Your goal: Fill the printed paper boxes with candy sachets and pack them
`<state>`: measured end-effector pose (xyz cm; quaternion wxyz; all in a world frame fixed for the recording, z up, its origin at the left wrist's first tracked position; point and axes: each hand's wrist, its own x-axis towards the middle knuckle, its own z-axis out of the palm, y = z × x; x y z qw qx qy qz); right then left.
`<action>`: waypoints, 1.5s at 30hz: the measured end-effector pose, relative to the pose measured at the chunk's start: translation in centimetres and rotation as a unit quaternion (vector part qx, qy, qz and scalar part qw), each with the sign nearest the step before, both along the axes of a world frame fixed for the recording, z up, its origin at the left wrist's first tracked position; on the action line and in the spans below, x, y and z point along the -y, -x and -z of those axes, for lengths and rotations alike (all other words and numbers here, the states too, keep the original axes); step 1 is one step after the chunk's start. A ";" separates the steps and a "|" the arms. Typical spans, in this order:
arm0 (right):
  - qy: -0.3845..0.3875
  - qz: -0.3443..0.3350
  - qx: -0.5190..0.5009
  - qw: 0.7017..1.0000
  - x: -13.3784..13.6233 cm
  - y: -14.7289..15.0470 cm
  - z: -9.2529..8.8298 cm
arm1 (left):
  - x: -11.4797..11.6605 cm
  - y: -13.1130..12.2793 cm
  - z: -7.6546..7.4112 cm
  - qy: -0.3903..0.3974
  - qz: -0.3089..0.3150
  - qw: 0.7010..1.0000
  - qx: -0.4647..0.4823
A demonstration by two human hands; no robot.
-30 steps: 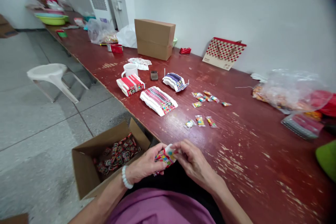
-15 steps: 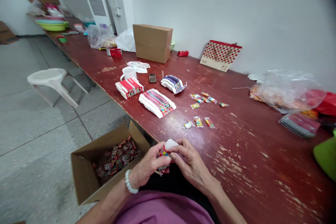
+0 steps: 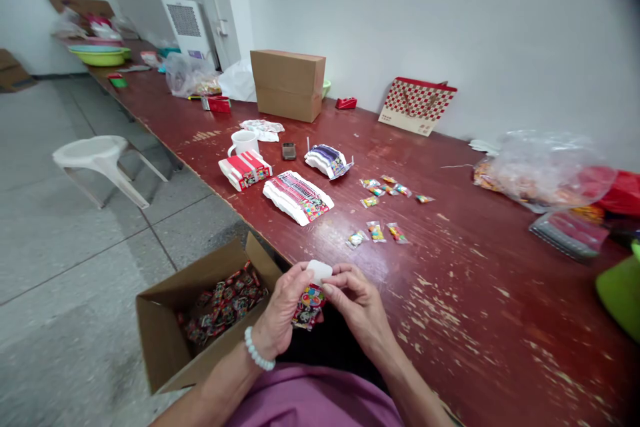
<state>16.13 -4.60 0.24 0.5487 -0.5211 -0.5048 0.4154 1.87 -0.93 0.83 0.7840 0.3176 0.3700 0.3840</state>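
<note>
Between my hands, above my lap at the table's edge, is a small printed box [image 3: 310,305], red with colourful dots and a white flap [image 3: 319,271] standing up at its top. My left hand [image 3: 284,310] grips the box and flap from the left, a pale bead bracelet on its wrist. My right hand [image 3: 356,297] pinches the flap's right side between thumb and fingers. Just beyond lie small candy packets [image 3: 376,231] in clear wrappers. A fanned stack of flat printed boxes [image 3: 299,197] rests further left.
A cardboard carton [image 3: 165,327] of small printed packets stands open at my left. On the red table [image 3: 480,320] are a white mug [image 3: 245,143], a purple stack [image 3: 327,160], a closed brown box [image 3: 289,85] and a plastic bag [image 3: 545,170]. A white stool [image 3: 97,153] stands on the floor.
The white flap has tipped flatter and shifted slightly left. My left thumb has moved up from the box's front to the flap, leaving more of the printed face showing.
</note>
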 end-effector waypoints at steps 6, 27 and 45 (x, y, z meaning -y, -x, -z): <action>0.053 -0.014 -0.110 0.992 -1.1 -0.4 0.2 | -0.2 -0.1 -0.6 -0.007 0.002 1.000 -0.021; 0.068 -0.080 -0.012 0.994 -2.0 -0.9 -1.7 | -1.0 0.4 -0.4 0.051 0.077 0.996 0.018; -0.061 -0.035 0.402 0.913 -2.2 3.3 0.9 | -2.8 0.6 1.9 0.027 -0.093 0.995 0.032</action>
